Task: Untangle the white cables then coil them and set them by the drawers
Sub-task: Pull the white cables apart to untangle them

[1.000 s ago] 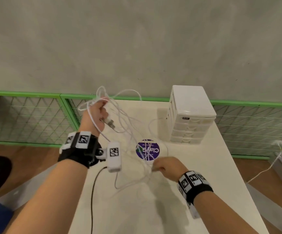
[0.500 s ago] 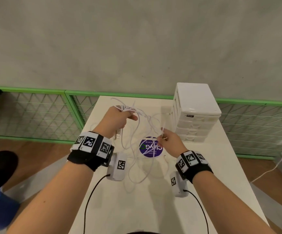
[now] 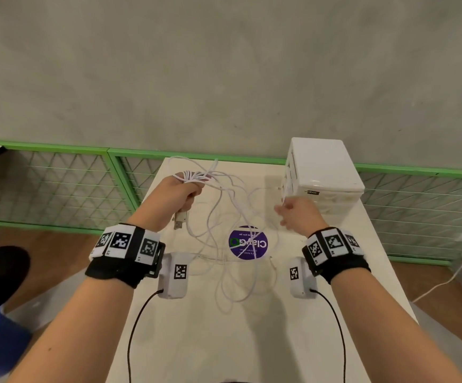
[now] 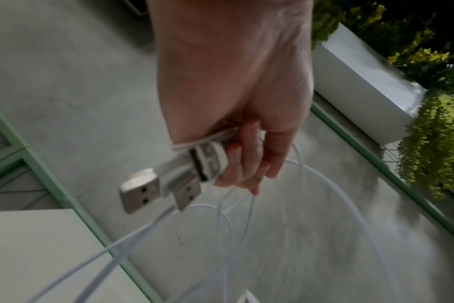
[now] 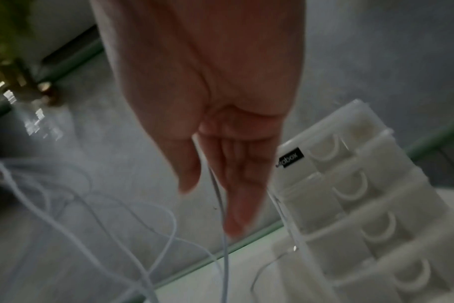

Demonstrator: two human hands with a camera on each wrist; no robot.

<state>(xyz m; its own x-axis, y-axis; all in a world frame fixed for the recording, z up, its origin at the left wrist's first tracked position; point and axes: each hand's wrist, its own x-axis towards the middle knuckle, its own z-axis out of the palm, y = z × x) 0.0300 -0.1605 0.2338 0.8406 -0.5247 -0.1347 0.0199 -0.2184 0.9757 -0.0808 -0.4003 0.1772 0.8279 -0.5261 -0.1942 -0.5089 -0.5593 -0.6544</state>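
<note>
My left hand (image 3: 186,192) is raised over the far left of the white table (image 3: 210,341) and grips a bunch of tangled white cables (image 3: 232,230). Two USB plugs (image 4: 153,188) stick out below the fist (image 4: 236,155). Loose loops (image 4: 246,225) hang from it onto the tabletop. My right hand (image 3: 293,212) is close to the front of the white drawer unit (image 3: 323,175) and pinches a single thin strand (image 5: 218,196) between thumb and fingers (image 5: 236,184). The drawers (image 5: 363,194) are just right of those fingers.
A round purple sticker (image 3: 247,243) lies under the cable loops. A green-framed mesh fence (image 3: 58,183) runs behind the table against a grey wall. Black leads (image 3: 138,322) trail from both wrist cameras. Another white cable (image 3: 445,280) crosses the floor at the right.
My right hand has moved from the table's middle out toward the drawers, drawing a strand with it. The left hand stayed raised on the bunch, now with the USB plugs hanging below.
</note>
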